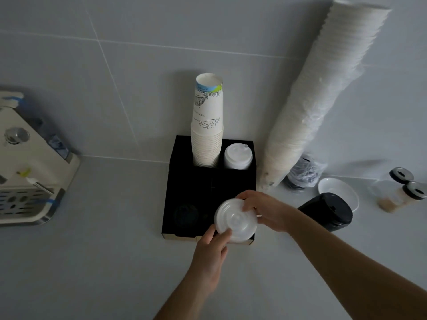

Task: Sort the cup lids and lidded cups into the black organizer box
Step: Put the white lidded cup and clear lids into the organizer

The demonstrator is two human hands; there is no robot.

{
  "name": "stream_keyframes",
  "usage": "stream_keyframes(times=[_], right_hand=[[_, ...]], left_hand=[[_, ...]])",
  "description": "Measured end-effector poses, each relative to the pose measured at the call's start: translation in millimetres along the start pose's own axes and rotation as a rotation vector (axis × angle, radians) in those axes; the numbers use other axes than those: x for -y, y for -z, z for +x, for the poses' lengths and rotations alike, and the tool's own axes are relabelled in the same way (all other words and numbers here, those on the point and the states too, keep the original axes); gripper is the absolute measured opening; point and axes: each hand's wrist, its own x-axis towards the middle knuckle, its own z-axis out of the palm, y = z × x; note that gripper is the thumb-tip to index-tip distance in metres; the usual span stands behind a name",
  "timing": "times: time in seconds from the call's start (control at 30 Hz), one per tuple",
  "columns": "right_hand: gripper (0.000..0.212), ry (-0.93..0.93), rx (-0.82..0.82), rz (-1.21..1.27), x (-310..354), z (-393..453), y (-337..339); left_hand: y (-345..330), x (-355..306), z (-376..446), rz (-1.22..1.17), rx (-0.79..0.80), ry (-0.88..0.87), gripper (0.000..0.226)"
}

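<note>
The black organizer box stands against the tiled wall in the middle of the counter. Its back left slot holds a stack of upside-down paper cups; its back right slot holds white domed lids. A dark lid lies in the front left compartment. Over the front right compartment I hold a stack of clear white lids with both hands. My left hand grips its near edge and my right hand grips its far right edge.
A tall sleeve of white cups leans on the wall at the right. Beside it lie a bagged bundle, a stack of black lids, a white dish and two lidded clear cups. A cream-coloured appliance sits at the left.
</note>
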Motion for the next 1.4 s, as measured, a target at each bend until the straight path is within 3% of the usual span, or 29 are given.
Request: stream_keyframes(times=[0.1,0.2,0.4,0.5,0.7,0.8,0.9,1.03,1.13,1.23,1.4], right_hand=[[0.053,-0.036,-0.013,0.013,5,19,3],[0.042,-0.082,-0.038,0.081,4,37,5],[0.057,-0.142,-0.072,0.078,1,52,1],[0.049,-0.129,-0.083,-0.030,-1,54,-4],[0.068,-0.070,-0.159,-0.141,-14,52,-11],[0.055,-0.033,-0.203,-0.062,-14,39,-7],[0.027,0.056,-0.334,0.036,-23,23,5],[0.020,0.114,-0.535,0.042,-42,4,17],[0.041,0.044,-0.467,0.076,-59,1,8],[0.023,0.005,-0.313,0.229,-68,-1,-1],[0.025,0.010,-0.250,0.337,-67,-4,-5]], left_hand=[[-3,-4,11,-0.043,-0.003,0.026,0.026],[-8,-5,25,-0.087,-0.068,0.053,0.039],[-4,-4,46,-0.152,-0.118,0.124,0.054],[-4,-3,53,-0.062,-0.131,0.132,0.068],[-7,0,70,0.088,-0.239,0.162,0.068],[-9,1,74,0.118,-0.277,0.180,0.059],[-11,0,80,0.153,-0.281,0.192,0.060],[-13,-4,88,0.199,-0.296,0.213,0.046],[-18,-5,93,0.223,-0.285,0.206,0.046],[-27,-6,98,0.275,-0.269,0.196,0.054],[-32,-5,96,0.297,-0.272,0.162,0.054]])
